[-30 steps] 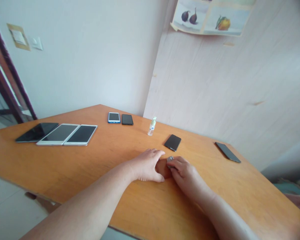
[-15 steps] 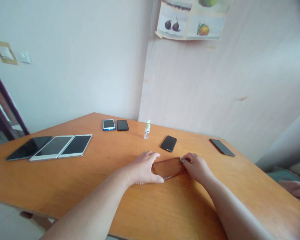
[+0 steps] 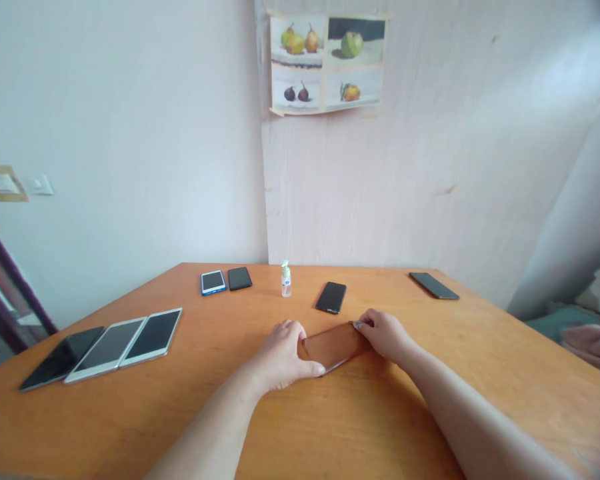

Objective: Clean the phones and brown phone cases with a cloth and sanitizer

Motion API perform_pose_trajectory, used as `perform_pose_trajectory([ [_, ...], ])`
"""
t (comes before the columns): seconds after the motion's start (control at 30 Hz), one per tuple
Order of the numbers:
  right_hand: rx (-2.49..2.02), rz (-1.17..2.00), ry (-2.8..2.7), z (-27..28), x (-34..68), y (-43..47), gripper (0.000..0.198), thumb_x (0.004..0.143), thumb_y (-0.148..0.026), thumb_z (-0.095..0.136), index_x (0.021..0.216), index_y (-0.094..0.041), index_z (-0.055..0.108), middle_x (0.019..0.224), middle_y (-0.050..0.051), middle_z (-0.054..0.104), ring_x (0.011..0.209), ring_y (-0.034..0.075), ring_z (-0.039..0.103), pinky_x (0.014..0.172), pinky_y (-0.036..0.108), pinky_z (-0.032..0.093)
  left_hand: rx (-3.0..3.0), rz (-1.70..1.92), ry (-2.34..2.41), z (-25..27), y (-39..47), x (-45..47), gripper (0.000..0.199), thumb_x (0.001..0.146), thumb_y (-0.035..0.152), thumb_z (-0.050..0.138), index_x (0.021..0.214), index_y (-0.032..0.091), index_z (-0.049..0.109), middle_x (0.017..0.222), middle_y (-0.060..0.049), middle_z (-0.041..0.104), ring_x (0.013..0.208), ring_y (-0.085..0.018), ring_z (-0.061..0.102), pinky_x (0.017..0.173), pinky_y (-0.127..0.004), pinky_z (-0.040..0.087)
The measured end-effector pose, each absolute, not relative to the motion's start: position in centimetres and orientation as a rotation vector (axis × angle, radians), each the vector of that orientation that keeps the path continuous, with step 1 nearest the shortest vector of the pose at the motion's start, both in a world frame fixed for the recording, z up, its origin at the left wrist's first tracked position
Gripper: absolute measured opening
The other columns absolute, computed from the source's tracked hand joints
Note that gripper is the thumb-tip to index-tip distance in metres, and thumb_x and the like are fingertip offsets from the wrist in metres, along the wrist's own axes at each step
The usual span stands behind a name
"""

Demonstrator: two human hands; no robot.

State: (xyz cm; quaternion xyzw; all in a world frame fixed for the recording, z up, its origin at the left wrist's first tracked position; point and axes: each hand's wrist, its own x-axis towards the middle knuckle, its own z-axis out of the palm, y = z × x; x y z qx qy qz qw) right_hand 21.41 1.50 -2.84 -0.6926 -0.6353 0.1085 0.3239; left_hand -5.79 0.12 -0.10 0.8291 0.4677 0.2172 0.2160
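A see-through phone case (image 3: 333,347) with a brownish look is between my hands at the middle of the wooden table. My left hand (image 3: 287,357) grips its left end, thumb at the near edge and fingers at the far edge. At the far right corner, my right hand (image 3: 383,333) pinches the rim with thumb and fingers; a small shiny spot shows by the fingertips. Just beyond the case lies a black phone (image 3: 331,297), screen up, apart from both hands.
A pump bottle (image 3: 286,281) stands farther back. Two small devices, a blue-edged one (image 3: 213,283) and a black one (image 3: 240,278), lie back left. A black tablet (image 3: 63,357) and two white tablets (image 3: 107,347) lie at left. Another dark phone (image 3: 433,285) rests near the right edge.
The view has tilted up and turned to the right, showing more of the wall pictures. Both hands keep their hold on the case, which looks slightly more slanted.
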Motion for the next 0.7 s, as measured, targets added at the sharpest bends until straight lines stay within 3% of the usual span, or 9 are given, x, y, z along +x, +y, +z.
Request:
perform_pose_trajectory([
  [0.13,-1.726,0.340,-1.540,-2.6,21.3,1.5,0.010,0.077,-0.024,0.059,0.072,-0.020,0.066,0.069,0.003,0.068,0.069,0.018,0.059,0.061,0.027,0.038,2.073,0.772,1.117,-0.8,0.3,-5.3,0.036,0.072,0.027,0.067,0.100,0.023,0.044,0.088,0.002,0.060,0.079,-0.017,0.059,0.069,-0.027,0.046],
  [0.23,-1.643,0.390,-1.388,-2.4,21.1,1.5,0.017,0.082,-0.031,0.054,0.079,-0.019,0.065,0.068,0.002,0.066,0.066,0.018,0.058,0.058,0.026,0.040,2.051,0.889,1.049,-1.2,0.8,-5.1,0.026,0.077,0.018,0.058,0.098,0.023,0.043,0.080,0.005,0.060,0.072,-0.014,0.059,0.068,-0.025,0.045],
  [0.5,-1.403,0.594,-1.231,-1.1,20.2,0.8,0.033,0.083,-0.041,0.052,0.099,-0.015,0.066,0.074,0.003,0.066,0.062,0.014,0.056,0.055,0.024,0.043,2.153,0.983,1.024,-1.1,0.6,-4.9,0.014,0.084,0.019,0.055,0.097,0.022,0.051,0.086,0.002,0.061,0.077,-0.014,0.059,0.074,-0.026,0.046],
  [0.7,-1.351,0.640,-1.269,-0.7,19.7,0.7,0.034,0.084,-0.041,0.054,0.099,-0.015,0.069,0.070,0.001,0.063,0.060,0.013,0.053,0.054,0.024,0.039,2.197,0.915,1.005,-0.4,0.2,-4.6,0.006,0.088,0.024,0.052,0.089,0.021,0.057,0.083,0.001,0.063,0.076,-0.015,0.058,0.073,-0.026,0.044],
])
